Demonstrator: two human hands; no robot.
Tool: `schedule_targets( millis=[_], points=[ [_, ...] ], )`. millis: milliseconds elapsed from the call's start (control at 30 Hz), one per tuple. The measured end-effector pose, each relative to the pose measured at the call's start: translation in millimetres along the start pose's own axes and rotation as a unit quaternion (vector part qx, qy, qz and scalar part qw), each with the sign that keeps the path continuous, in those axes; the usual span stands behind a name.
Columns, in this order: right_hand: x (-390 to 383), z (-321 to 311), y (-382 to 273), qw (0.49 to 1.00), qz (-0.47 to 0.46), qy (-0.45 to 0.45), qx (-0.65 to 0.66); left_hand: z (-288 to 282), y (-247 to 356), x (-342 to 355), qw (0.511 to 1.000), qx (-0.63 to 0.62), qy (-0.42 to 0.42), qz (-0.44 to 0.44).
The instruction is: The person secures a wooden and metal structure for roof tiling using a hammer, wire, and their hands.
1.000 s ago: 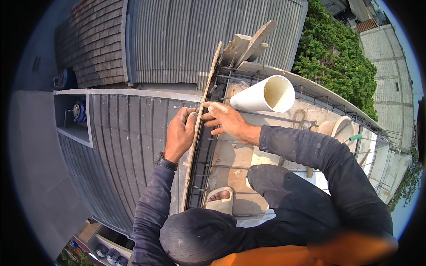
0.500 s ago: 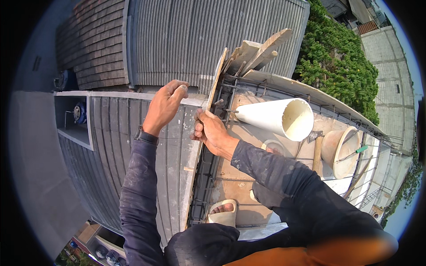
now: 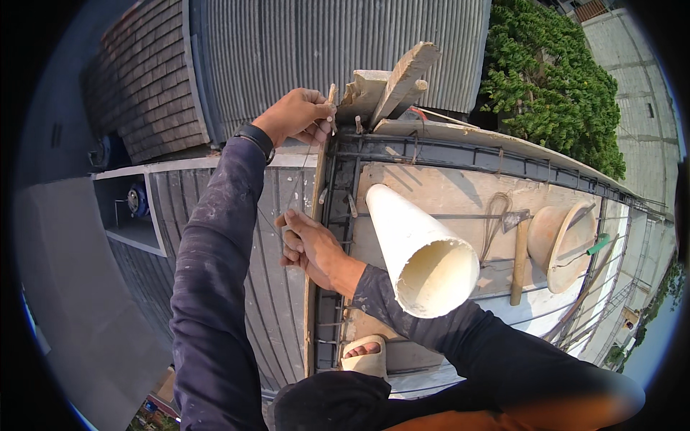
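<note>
My left hand (image 3: 300,115) is closed at a thin wooden stick (image 3: 331,95) at the far end of the narrow board (image 3: 310,302) along the roof edge. A thin line (image 3: 305,167), string or wire, hangs from there toward my right hand (image 3: 313,251), whose curled fingers grip it beside the board. Right of that hand lies a large white plastic pipe (image 3: 420,244), over steel rebar (image 3: 345,144) and tan formwork panels (image 3: 460,190). My sandalled foot (image 3: 363,359) rests below.
Upright planks (image 3: 402,72) stand beyond. At right lie a mallet (image 3: 517,258), a looped wire (image 3: 492,223) and a round basin (image 3: 557,266) with a green-handled tool (image 3: 598,244). Left are the neighbouring metal roof (image 3: 208,201) and tiled roof (image 3: 136,86), lower down; trees (image 3: 546,86) stand at back right.
My left hand has moved away from me to the board's far end. My right hand has moved down and left along the board's outer side. The view has shifted.
</note>
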State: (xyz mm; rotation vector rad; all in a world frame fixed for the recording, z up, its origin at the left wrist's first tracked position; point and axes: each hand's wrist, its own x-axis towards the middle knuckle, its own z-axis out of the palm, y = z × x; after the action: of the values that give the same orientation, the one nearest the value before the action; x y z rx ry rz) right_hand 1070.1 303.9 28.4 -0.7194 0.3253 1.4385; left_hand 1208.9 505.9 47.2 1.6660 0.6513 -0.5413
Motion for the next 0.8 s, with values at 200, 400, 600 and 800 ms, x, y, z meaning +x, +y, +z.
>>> schedule_targets(
  millis=[200,400,600,800],
  points=[
    [11.8,2.5,-1.3,0.996,-0.018,-0.029,0.084,-5.3,-14.1,23.5,0.986,-0.016,0.121,0.117],
    [26.0,2.1,-11.5,0.992,-0.046,-0.004,0.120,-3.1,-22.2,67.1,0.965,0.014,0.175,0.192],
    [26.7,-6.2,-8.0,0.987,-0.060,-0.045,0.140,-13.9,-44.2,60.1,0.980,-0.177,0.080,0.032],
    [13.2,-14.1,3.5,0.991,-0.045,0.059,0.113,48.8,-55.5,52.9,0.929,-0.308,0.168,0.119]
  ],
)
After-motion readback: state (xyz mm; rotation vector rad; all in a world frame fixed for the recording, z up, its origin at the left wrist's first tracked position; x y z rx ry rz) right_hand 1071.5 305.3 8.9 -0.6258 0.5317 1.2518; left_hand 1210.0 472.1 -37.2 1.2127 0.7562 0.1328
